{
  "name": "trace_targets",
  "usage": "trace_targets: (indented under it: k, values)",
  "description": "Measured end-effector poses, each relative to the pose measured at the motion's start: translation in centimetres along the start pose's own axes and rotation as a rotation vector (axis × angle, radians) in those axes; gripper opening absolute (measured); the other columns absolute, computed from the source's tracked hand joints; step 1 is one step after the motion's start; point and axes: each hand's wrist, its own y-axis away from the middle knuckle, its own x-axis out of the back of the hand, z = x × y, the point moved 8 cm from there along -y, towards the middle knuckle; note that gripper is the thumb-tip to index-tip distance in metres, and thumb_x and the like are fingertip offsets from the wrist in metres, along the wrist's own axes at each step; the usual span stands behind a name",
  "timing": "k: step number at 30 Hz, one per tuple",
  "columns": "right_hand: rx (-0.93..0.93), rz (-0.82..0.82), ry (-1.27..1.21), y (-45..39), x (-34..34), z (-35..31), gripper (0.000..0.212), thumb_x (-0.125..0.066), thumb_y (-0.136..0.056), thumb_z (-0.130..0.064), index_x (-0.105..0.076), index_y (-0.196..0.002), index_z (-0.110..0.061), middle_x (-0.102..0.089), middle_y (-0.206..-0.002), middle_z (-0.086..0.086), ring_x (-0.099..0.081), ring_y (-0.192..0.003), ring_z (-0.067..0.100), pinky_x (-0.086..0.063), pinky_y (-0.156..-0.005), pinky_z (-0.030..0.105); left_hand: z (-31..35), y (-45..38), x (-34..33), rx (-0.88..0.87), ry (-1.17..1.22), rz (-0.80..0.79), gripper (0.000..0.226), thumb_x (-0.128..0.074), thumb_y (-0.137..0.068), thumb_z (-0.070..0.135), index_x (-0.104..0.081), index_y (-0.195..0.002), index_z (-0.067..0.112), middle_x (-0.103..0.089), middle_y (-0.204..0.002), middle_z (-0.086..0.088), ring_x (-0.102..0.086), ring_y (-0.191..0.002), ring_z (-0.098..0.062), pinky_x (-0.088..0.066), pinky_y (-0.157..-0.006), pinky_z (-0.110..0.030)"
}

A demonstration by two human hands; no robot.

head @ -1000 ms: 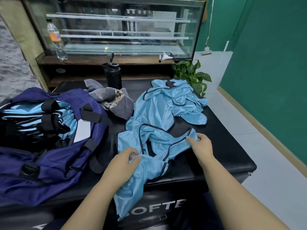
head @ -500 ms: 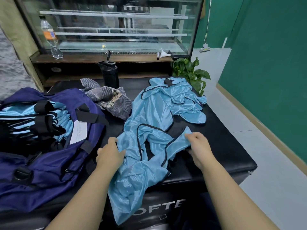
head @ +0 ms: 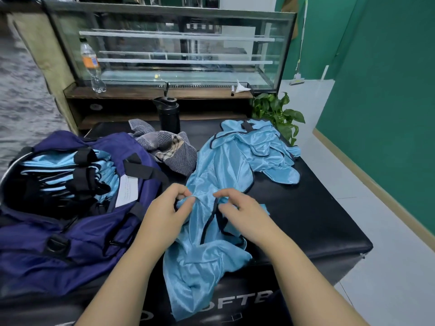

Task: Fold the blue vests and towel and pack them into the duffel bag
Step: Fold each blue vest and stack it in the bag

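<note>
A light blue vest with dark trim [head: 202, 262] lies crumpled at the near edge of the black table [head: 317, 220] and hangs over its front. My left hand [head: 164, 212] pinches its upper edge. My right hand [head: 242, 212] grips the same vest just to the right, the two hands close together. More blue vests [head: 254, 149] lie heaped behind it. A grey striped towel [head: 169, 147] sits bunched at the back middle. The open navy duffel bag [head: 77, 234] lies at the left, with folded blue vests [head: 70, 170] inside.
A black bottle [head: 168, 114] stands behind the towel. A glass display case [head: 174, 50] with a plastic water bottle [head: 91, 64] on its ledge fills the back. A potted plant [head: 277, 114] stands at the table's far right corner. White floor and a green wall lie to the right.
Both hands have moved inward and up along the vest, from wide apart at its edges to close together at its upper middle. The vest has bunched between them.
</note>
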Motion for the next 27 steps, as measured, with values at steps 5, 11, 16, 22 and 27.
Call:
trace_targets:
  k: [5, 11, 16, 22, 27]
  values:
    - [0.196, 0.011, 0.26, 0.2, -1.4, -3.3, 0.019, -0.065, -0.086, -0.036, -0.065, -0.104, -0.029, -0.058, -0.09, -0.017, -0.052, -0.087, 0.004, -0.044, -0.084, 0.027, 2.4, 0.6, 1.7, -0.051, 0.015, 0.019, 0.011, -0.065, -0.086, 0.024, -0.058, -0.081, 0.031, -0.062, -0.079, 0.014, -0.054, -0.066, -0.009, -0.043, -0.062, -0.025]
    - [0.296, 0.092, 0.292, 0.7, 1.0, -5.2, 0.011, -0.059, -0.09, -0.02, -0.067, -0.083, -0.021, -0.056, -0.081, -0.008, -0.053, -0.084, 0.008, -0.043, -0.078, 0.027, 3.6, 0.6, 3.5, -0.044, 0.081, 0.002, 0.02, -0.075, -0.079, 0.019, -0.059, -0.073, 0.028, -0.058, -0.064, 0.018, -0.048, -0.056, -0.001, -0.036, -0.054, -0.013]
    - [0.301, 0.056, 0.187, 1.6, 1.9, -6.2, 0.016, -0.059, -0.093, -0.022, -0.061, -0.078, -0.026, -0.054, -0.077, -0.009, -0.05, -0.075, -0.002, -0.037, -0.069, 0.012, 4.6, 0.4, 4.0, -0.189, -0.118, -0.077, 0.027, -0.065, -0.072, 0.058, -0.062, -0.068, 0.031, -0.056, -0.069, 0.013, -0.049, -0.068, -0.003, -0.035, -0.065, -0.015]
    - [0.321, 0.014, 0.161, 2.5, 1.5, -7.8, 0.018, -0.059, -0.093, -0.023, -0.061, -0.075, -0.024, -0.053, -0.071, -0.011, -0.048, -0.071, -0.004, -0.035, -0.066, 0.011, 7.9, 1.4, 2.4, -0.445, -0.358, -0.103, 0.035, -0.046, -0.084, 0.051, -0.061, -0.108, 0.03, -0.063, -0.098, 0.014, -0.05, -0.093, -0.007, -0.036, -0.088, -0.03]
    - [0.29, -0.009, 0.095, 2.9, 1.7, -8.1, 0.016, -0.062, -0.092, -0.025, -0.063, -0.075, -0.026, -0.052, -0.062, -0.017, -0.046, -0.06, -0.004, -0.035, -0.06, 0.01, 8.4, 1.8, 2.0, -0.437, -0.243, -0.093, 0.035, -0.037, -0.092, 0.035, -0.067, -0.104, 0.022, -0.067, -0.092, 0.005, -0.057, -0.088, -0.013, -0.039, -0.082, -0.028]
